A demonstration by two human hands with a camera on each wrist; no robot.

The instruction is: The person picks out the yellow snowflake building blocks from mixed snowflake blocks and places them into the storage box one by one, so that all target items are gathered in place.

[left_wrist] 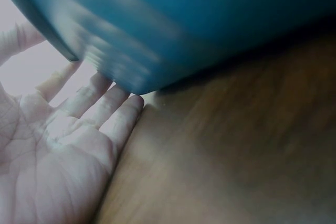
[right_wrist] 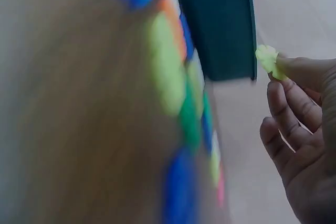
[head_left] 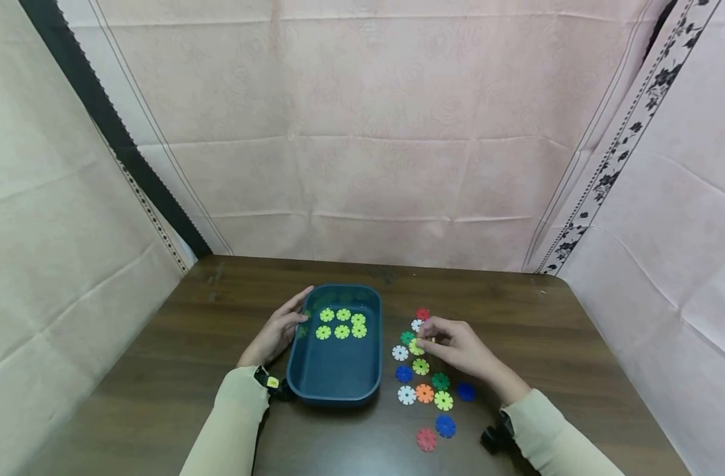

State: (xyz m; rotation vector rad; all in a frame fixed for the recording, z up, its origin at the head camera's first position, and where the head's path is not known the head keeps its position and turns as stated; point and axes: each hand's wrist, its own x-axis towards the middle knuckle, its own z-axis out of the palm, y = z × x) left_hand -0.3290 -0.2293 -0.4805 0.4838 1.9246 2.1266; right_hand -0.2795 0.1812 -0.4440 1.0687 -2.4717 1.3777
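My left hand (head_left: 277, 334) lies along the left side of a dark blue rectangular tray (head_left: 334, 387). In the left wrist view its extended fingers (left_wrist: 118, 121) touch the tray's outer wall. Inside the tray lie several yellow-green flower-shaped discs (head_left: 342, 332), toward the far end. To the right of the tray, my right hand (head_left: 460, 347) pinches a yellow-green flower-shaped disc (right_wrist: 266, 59) between thumb and fingertips, seen clearly in the right wrist view. It hovers over the upper part of a scatter of similar discs.
Loose discs run down the wooden table (head_left: 219, 410) right of the tray: red (head_left: 426, 439), blue (head_left: 445, 426), orange (head_left: 424, 393), white (head_left: 406, 395), green (head_left: 440, 381) and yellow-green (head_left: 443, 400). Pale cloth (head_left: 362, 165) hangs behind and along both sides.
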